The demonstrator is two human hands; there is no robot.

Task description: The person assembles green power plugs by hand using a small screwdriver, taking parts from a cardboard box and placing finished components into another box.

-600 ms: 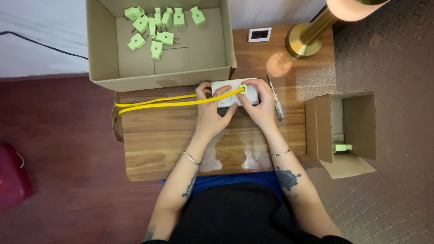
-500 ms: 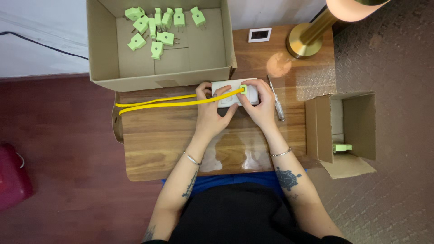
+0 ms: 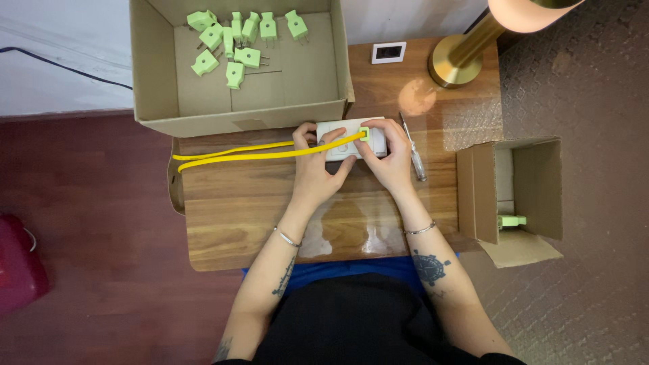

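Right fingers: the right hand (image 3: 387, 157) has its fingertips pinched on a small green plug (image 3: 364, 132) seated on the white socket block (image 3: 351, 138), just above the middle of the frame.
Left fingers: the left hand (image 3: 316, 169) curls loosely round the left end of the same block, thumb up against its near edge; the yellow cable (image 3: 250, 154) passes over these fingers.
Cable: it is doubled into two strands, running from the green plug leftward across the wood to the table's left edge.
Socket block: flat on the wooden table (image 3: 236, 216), just below the front wall of the large cardboard box (image 3: 236, 116).
Screwdriver: a screwdriver (image 3: 413, 147) with a clear handle lies just right of the right hand, not touched.
Large box: upper left of the frame, open, with a scatter of loose green plugs (image 3: 238, 39) on its floor.
Small box: a small cardboard box (image 3: 517, 196) at the right edge of the table, open, one green plug (image 3: 512, 220) inside.
Lamp: a brass lamp base (image 3: 460, 59) at upper right, near a small white framed card (image 3: 389, 52).
Floor: a red object (image 3: 19, 263) at the far left.
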